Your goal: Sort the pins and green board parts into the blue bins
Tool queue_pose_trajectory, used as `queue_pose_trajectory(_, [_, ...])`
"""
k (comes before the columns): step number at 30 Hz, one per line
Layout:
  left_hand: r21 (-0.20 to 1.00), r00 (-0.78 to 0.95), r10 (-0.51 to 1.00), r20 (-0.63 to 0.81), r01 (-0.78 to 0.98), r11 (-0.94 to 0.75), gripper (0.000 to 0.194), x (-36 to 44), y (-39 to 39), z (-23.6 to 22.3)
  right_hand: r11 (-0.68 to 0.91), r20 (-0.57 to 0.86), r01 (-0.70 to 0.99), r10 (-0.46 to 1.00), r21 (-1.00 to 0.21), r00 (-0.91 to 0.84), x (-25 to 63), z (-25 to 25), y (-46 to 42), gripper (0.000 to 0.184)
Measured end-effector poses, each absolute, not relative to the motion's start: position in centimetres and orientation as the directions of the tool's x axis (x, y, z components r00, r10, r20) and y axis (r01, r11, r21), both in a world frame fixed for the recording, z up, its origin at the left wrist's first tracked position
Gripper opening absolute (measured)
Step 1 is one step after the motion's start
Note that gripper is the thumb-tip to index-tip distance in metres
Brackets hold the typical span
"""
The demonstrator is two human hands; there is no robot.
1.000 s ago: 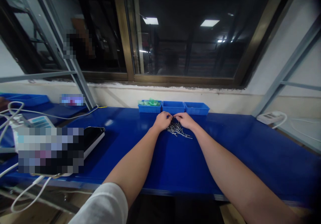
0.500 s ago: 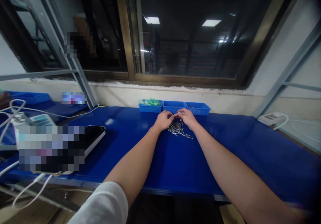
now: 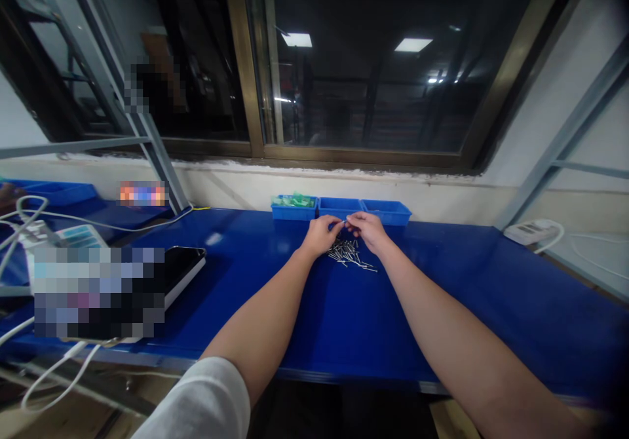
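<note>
A loose pile of thin silvery screws or nails (image 3: 344,253) lies on the blue tabletop (image 3: 339,321), a few of them strayed to its near right side. Over the pile's far left edge, my left hand (image 3: 324,234) is closed in a pinch. Opposite it, my right hand (image 3: 366,229) is pinched too, its other fingers curled. The fingertips of both hands nearly meet, and a small bright glint shows between them. What they hold is too small to make out.
Behind my hands stand three joined blue bins: the left bin (image 3: 293,211) holds green-and-clear packets, beside a middle bin (image 3: 339,206) and a right bin (image 3: 386,212). A phone-like device (image 3: 184,263) and white cables lie left. A power strip (image 3: 531,232) sits right.
My hands stay over the pile, with the fingertips shifted slightly. A small bright glint now shows between them. The bins and the pile look unmoved.
</note>
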State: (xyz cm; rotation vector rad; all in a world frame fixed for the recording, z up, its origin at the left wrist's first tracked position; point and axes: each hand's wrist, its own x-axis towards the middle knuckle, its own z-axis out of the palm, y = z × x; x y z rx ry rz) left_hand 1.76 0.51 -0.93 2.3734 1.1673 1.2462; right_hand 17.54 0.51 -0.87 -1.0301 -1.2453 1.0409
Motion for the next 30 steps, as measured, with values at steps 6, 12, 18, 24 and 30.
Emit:
queue_pose_trajectory(6, [0.548,0.276,0.767,0.58,0.565,-0.617,0.028,1.8,0.3,-0.7,0.247,0.253,0.226,0.967,-0.942,-0.003,17.5,-1.0,0.5,0.043])
queue_pose_trajectory(12, [0.563,0.294,0.786,0.544,0.566,-0.602,0.028,1.9,0.1,-0.7,0.265,0.287,0.278,0.957,-0.923,0.039,17.5,-1.2,0.7,0.048])
queue_pose_trajectory(18, [0.527,0.294,0.831,0.472,0.662,-0.534,0.03,1.9,0.2,-0.6,0.292,0.294,0.058,0.956,-0.955,0.021,17.4,-1.0,0.3,0.036])
queue_pose_trajectory(24, [0.544,0.305,0.853,0.423,0.668,-0.509,0.03,1.9,0.1,-0.5,0.28,0.279,-0.033,0.96,-0.96,0.025,17.9,-0.8,0.1,0.033])
queue_pose_trajectory(30, [0.578,0.2,0.873,0.446,0.68,-0.451,0.03,1.6,0.4,-0.8,0.323,0.35,0.143,0.904,-0.935,0.244,19.0,-1.1,0.7,0.04])
